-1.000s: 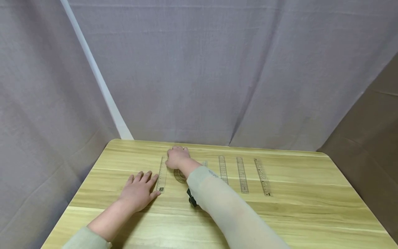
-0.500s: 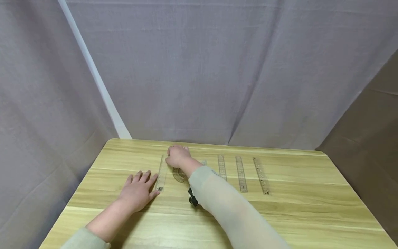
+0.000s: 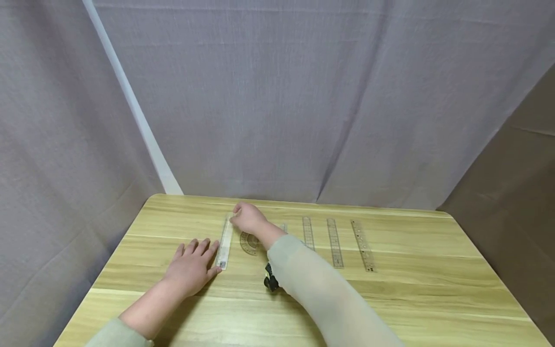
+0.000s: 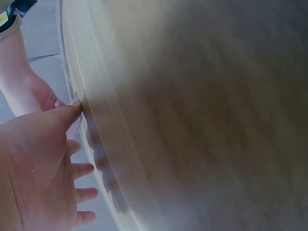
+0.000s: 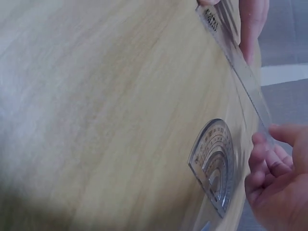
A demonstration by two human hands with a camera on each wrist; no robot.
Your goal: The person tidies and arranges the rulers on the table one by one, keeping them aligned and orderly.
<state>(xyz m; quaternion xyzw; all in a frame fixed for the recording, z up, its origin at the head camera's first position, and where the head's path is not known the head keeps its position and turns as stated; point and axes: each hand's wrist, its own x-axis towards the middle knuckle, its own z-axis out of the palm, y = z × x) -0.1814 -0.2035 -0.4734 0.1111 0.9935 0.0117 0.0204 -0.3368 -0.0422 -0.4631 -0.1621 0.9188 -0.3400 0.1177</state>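
Note:
A clear ruler [image 3: 224, 246] lies lengthwise on the left part of the wooden table. My right hand [image 3: 249, 219] pinches its far end between thumb and fingers, and in the right wrist view that end of the ruler [image 5: 243, 72] is raised off the wood. Spread over the table on the ruler's left is my left hand [image 3: 188, 270]. Its fingers are straight, and the thumb [image 5: 209, 2] touches the ruler's near end. Just right of the ruler lies a clear protractor [image 3: 249, 244], partly covered by my right wrist in the head view.
Farther right lie three more clear rulers: one [image 3: 308, 233] partly behind my sleeve, a middle one [image 3: 335, 243] and a rightmost one [image 3: 363, 246]. Another clear piece [image 3: 284, 227] is mostly hidden by my right forearm. Grey curtains [image 3: 260, 106] hang behind the table [image 3: 412, 289].
My right hand has drawn slightly back and its fingers have closed on the ruler's far end, which has tilted up and now shines white. The left hand stays in place.

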